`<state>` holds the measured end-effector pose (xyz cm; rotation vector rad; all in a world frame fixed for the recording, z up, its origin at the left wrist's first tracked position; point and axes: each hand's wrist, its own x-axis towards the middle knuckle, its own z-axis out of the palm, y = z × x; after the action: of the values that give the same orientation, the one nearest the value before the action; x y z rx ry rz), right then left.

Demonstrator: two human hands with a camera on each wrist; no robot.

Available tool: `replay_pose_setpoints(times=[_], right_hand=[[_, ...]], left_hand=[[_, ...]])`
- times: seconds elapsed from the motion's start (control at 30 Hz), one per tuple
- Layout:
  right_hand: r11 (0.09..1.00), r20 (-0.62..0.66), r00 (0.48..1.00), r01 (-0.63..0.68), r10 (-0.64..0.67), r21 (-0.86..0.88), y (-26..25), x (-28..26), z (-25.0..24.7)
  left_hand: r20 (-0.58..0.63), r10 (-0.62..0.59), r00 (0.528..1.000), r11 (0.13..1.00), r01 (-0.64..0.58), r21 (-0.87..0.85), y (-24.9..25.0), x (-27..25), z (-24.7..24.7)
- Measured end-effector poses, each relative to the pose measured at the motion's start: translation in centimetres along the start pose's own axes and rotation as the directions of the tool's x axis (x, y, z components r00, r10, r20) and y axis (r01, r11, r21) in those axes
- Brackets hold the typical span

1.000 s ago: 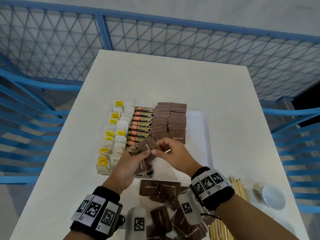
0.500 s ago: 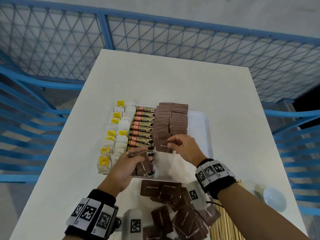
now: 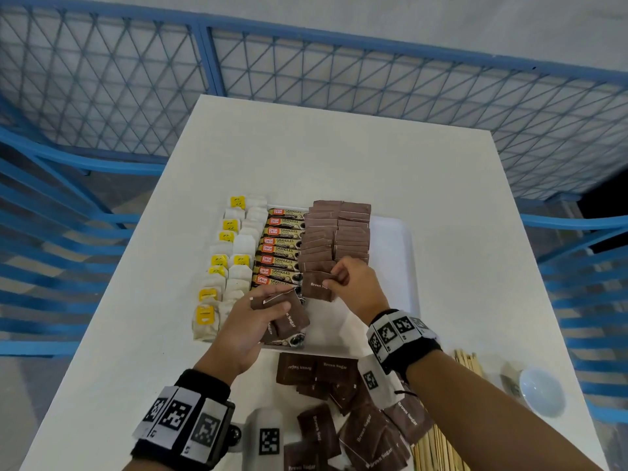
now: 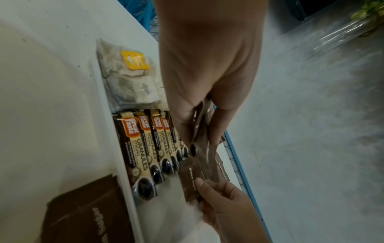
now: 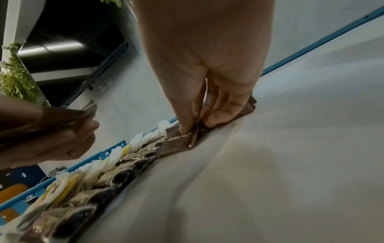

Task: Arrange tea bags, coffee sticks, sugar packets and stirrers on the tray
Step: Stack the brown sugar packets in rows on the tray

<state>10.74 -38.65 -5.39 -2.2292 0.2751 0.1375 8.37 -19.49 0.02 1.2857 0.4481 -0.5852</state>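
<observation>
A white tray [image 3: 394, 253] holds rows of tea bags [image 3: 238, 253], coffee sticks [image 3: 282, 249] and brown sugar packets [image 3: 336, 232]. My right hand [image 3: 353, 287] pinches one brown sugar packet [image 3: 317, 287] [image 5: 178, 144] and sets it at the near end of the sugar rows. My left hand [image 3: 251, 321] grips a small stack of brown sugar packets [image 3: 289, 317] [image 4: 202, 128] just above the tray's near edge. More brown sugar packets [image 3: 339, 402] lie loose on the table in front of the tray. Wooden stirrers [image 3: 438, 447] lie at the near right.
A small white bowl [image 3: 540, 390] sits at the near right of the white table [image 3: 339, 158]. Blue mesh fencing [image 3: 306, 73] surrounds the table. The tray's right strip is bare.
My right hand took one sugar packet from the left hand's stack and carried it forward and down to the near end of the sugar rows. The left hand stayed in place.
</observation>
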Motion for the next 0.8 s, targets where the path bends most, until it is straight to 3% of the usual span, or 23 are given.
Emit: replay_pose_setpoints(times=[0.13, 0.2, 0.27, 0.37, 0.43, 0.57, 0.7, 0.8], right_hand=[[0.999, -0.150, 0.987, 0.054, -0.055, -0.010, 0.0, -1.0, -0.3], [0.995, -0.157, 0.983, 0.101, -0.096, 0.023, -0.7, -1.8, -0.5], [0.990, -0.025, 0.993, 0.117, -0.115, 0.077, -1.6, -2.9, -0.8], [0.967, 0.228, 0.970, 0.025, -0.084, 0.253, -2.6, -4.3, -0.9], [0.937, 0.279, 0.957, -0.022, -0.081, 0.348, -2.6, -4.8, -0.7], [0.911, 0.247, 0.967, -0.050, -0.058, 0.409, -1.7, -4.5, -1.1], [0.937, 0.184, 0.983, -0.066, 0.002, 0.343, -0.3, -3.7, -2.5], [0.954, 0.104, 0.992, -0.096, 0.069, 0.285, 0.9, -2.8, -3.8]], left_hand=[[-0.015, 0.016, 1.000, 0.999, -0.017, -0.051, 0.1, 0.2, 0.4], [-0.023, 0.023, 0.999, 0.997, -0.025, -0.072, 0.0, 0.3, 0.5], [-0.034, 0.034, 0.999, 0.996, -0.037, -0.087, 0.0, 0.4, 0.8], [-0.041, 0.047, 0.998, 0.994, -0.051, -0.092, -0.1, 0.6, 1.3], [-0.036, 0.062, 0.997, 0.996, -0.064, -0.068, -0.1, 0.7, 1.6], [-0.051, 0.026, 0.998, 0.996, -0.030, -0.081, -0.3, 1.1, 2.0], [-0.033, -0.052, 0.998, 0.991, 0.047, -0.129, -0.5, 1.4, 1.8], [-0.011, -0.039, 0.999, 0.996, 0.038, -0.082, -0.6, 1.2, 1.5]])
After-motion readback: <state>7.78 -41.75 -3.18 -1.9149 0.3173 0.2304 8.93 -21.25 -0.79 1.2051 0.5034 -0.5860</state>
